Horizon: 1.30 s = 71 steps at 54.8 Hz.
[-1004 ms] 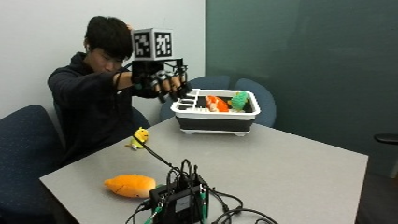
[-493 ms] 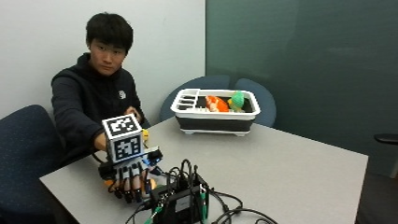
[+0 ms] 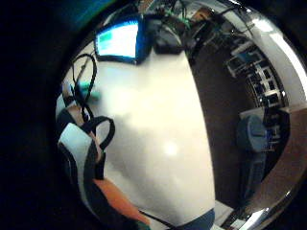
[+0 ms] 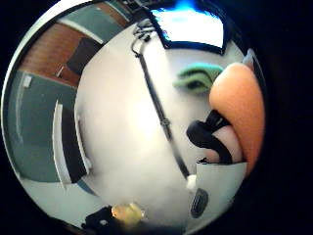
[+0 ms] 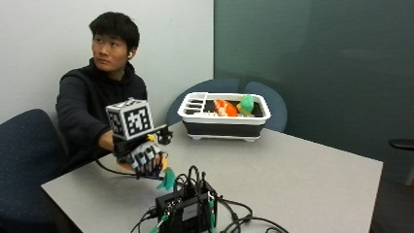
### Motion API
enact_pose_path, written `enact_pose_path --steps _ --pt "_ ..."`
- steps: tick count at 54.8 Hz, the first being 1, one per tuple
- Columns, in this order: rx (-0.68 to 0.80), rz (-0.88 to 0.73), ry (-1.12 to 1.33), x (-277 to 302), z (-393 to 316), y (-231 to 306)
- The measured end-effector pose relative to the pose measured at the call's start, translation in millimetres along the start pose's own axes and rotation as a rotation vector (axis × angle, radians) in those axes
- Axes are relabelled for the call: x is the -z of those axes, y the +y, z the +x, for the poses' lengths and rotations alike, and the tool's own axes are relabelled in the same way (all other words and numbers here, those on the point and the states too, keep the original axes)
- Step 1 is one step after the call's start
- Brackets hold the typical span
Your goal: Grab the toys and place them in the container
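My gloved right hand [image 5: 144, 156] is above the table's near left part and grips an orange toy [image 4: 239, 107] with green leaves [image 5: 167, 180] that hang below the fingers. The toy's orange body [image 3: 115, 201] lies against the palm, mostly hidden by the glove in the outside view. A small yellow toy [image 4: 128, 211] lies on the table close to the person. The white and black container [image 5: 223, 127] stands at the far side of the table. An orange toy [image 5: 221, 108] and a green toy [image 5: 246, 104] are in it.
A black device with a lit screen [image 3: 122, 40] and a tangle of cables [image 5: 187, 206] sits near the table's front edge, just right of the hand. Blue chairs [image 5: 25, 160] stand on the left and behind the container.
The hand came down from beside the container to the orange toy on the near left of the table, took hold of it, and now holds it raised off the tabletop.
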<state>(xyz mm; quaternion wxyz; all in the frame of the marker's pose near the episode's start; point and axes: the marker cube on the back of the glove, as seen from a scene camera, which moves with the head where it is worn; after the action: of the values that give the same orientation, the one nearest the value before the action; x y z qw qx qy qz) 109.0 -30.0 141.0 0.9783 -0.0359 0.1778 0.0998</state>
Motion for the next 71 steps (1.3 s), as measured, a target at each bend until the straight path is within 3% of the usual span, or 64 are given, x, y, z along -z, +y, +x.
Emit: enact_pose_path --steps 21,30,48,56,63,68,71 --pt "0.318 0.224 -0.122 169.5 -158.9 -13.2" --pt "0.448 0.227 -0.216 204.1 -251.1 -1.6" --pt "0.609 0.144 -0.262 187.6 -375.5 24.2" --pt "0.574 0.119 -0.244 172.8 -391.3 21.6" --pt "0.408 -0.105 -0.371 165.3 -364.0 -12.9" --pt "0.437 -0.236 -0.321 147.8 -376.4 7.2" --pt "0.454 -0.222 -0.289 142.4 -373.2 11.0"
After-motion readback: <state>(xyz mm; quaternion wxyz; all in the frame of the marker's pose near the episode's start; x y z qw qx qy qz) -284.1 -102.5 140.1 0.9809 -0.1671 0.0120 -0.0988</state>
